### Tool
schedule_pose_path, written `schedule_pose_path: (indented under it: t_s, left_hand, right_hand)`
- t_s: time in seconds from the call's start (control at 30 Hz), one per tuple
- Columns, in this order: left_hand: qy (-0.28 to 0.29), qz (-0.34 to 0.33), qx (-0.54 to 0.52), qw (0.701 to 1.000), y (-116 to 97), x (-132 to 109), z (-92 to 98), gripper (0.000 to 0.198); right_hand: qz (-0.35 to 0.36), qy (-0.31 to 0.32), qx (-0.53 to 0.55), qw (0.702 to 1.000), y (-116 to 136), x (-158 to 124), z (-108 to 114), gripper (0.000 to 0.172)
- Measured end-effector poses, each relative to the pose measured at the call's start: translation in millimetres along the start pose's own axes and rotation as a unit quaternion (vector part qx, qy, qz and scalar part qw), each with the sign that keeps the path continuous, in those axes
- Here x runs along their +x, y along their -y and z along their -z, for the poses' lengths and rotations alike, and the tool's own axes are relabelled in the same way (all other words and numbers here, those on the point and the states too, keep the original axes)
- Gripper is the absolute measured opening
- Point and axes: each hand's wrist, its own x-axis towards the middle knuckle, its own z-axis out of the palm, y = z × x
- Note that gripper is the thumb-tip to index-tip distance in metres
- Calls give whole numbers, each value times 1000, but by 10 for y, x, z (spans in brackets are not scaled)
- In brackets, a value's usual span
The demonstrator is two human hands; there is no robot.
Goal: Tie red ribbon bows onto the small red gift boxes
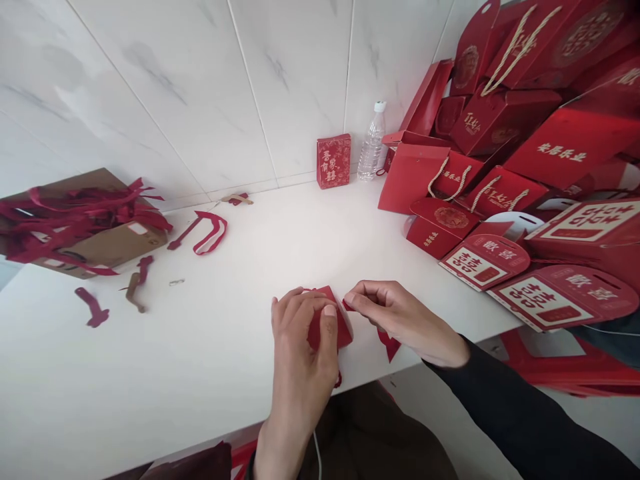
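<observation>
A small red box (344,328) lies near the front edge of the white table, partly covered by my left hand (303,340). My left fingers are wrapped over its top and far side, with the thumb along its right part. Just right of the box, my right hand (395,310) is closed in a pinch on a red ribbon (389,345). The ribbon's pointed end hangs out below my palm. A bit of red cord (339,380) shows under my left wrist, at the table edge.
A brown carton (145,243) heaped with red ribbons stands at the left, with loose ribbon pieces (213,233) near it. By the wall are an upright red box (334,161) and a clear bottle (371,147). Several red gift boxes (440,227) pile up at the right.
</observation>
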Motion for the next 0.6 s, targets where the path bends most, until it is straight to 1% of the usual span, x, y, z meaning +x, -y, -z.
schedule_pose_path:
  t_s: [0.1,0.17,0.27,0.43,0.6]
  left_hand:
    - [-2,-10,15,1000,29,-3,-12,14]
    - [0,-16,26,1000,51,-4,-26,15]
    - [2,-17,33,999,68,-5,-45,18]
    - [-2,-18,30,999,89,-9,-51,20]
    - [8,-18,40,999,107,-11,-43,21]
  right_hand:
    - [-24,-14,7,1000,-29,27,12,28]
    - [-56,-11,48,997,-51,41,33,33]
    - [-96,14,115,989,-62,49,70,42]
    - [-108,30,142,983,-52,74,84,49]
    - [-109,28,141,984,-88,104,43,47]
